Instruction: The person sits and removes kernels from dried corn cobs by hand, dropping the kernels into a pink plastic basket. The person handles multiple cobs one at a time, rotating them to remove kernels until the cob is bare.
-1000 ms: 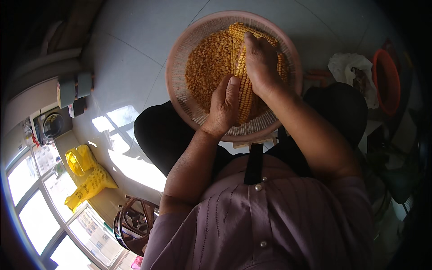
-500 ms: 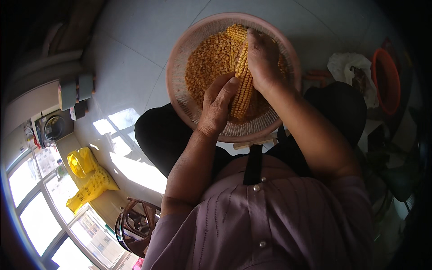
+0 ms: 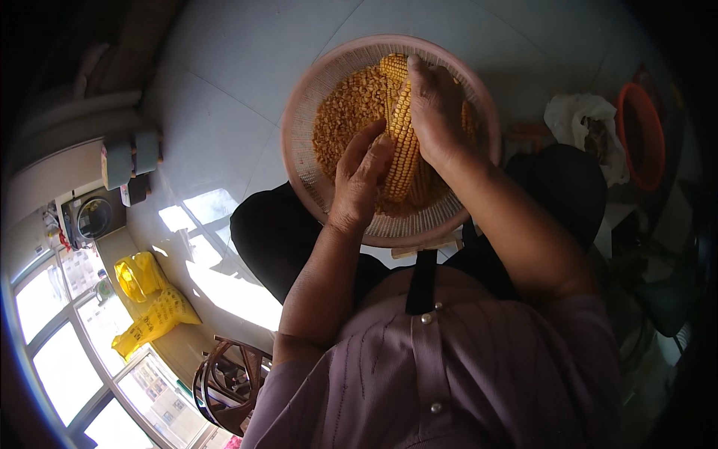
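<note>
A yellow corn cob (image 3: 402,153), its kernels still in rows, is held slanting over a pink-rimmed mesh basket (image 3: 293,161). My right hand (image 3: 440,112) is closed round its upper right side, thumb pointing up along it. Low on the cob's left side, my left hand (image 3: 359,176) has its thumb and index finger against the edge; its other fingers are mostly hidden. Loose corn kernels (image 3: 340,120) fill the basket's left part. Another cob (image 3: 393,67) lies behind the held one, near the far side. The basket rests between my knees.
To the right are a white plastic bag (image 3: 568,112) and an orange-red basin (image 3: 641,135). Yellow bags (image 3: 161,314) lie along the window wall at left, near a brown chair (image 3: 228,382). Grey tiles (image 3: 239,75) cover the floor.
The whole view has shifted slightly, so the basket appears lower. My left thumb has shifted a little along the cob's left edge; my right hand keeps its hold.
</note>
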`<state>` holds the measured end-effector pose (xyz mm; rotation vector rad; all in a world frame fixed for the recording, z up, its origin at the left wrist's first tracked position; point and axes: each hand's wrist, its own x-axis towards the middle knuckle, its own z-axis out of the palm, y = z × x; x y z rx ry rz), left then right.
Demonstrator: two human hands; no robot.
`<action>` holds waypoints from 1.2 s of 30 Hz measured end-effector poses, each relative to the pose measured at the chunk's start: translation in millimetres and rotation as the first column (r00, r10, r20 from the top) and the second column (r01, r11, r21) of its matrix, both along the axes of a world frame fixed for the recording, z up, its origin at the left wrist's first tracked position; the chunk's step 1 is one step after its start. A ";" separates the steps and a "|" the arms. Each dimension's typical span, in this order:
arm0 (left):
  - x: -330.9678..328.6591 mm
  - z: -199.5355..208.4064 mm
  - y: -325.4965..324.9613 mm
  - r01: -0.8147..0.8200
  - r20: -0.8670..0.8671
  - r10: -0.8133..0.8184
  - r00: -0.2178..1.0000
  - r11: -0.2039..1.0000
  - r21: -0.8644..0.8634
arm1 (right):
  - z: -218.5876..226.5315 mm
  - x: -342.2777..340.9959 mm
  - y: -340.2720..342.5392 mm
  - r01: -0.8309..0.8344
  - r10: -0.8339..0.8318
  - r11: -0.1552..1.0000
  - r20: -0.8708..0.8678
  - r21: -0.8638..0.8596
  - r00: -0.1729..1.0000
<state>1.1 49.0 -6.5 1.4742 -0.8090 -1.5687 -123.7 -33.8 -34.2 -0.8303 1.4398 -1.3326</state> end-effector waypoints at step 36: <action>0.9 -2.0 -6.1 -0.047 -0.435 0.089 0.896 0.993 0.106 | 15.8 -5.4 14.6 -0.364 0.236 0.895 0.421 0.257 0.876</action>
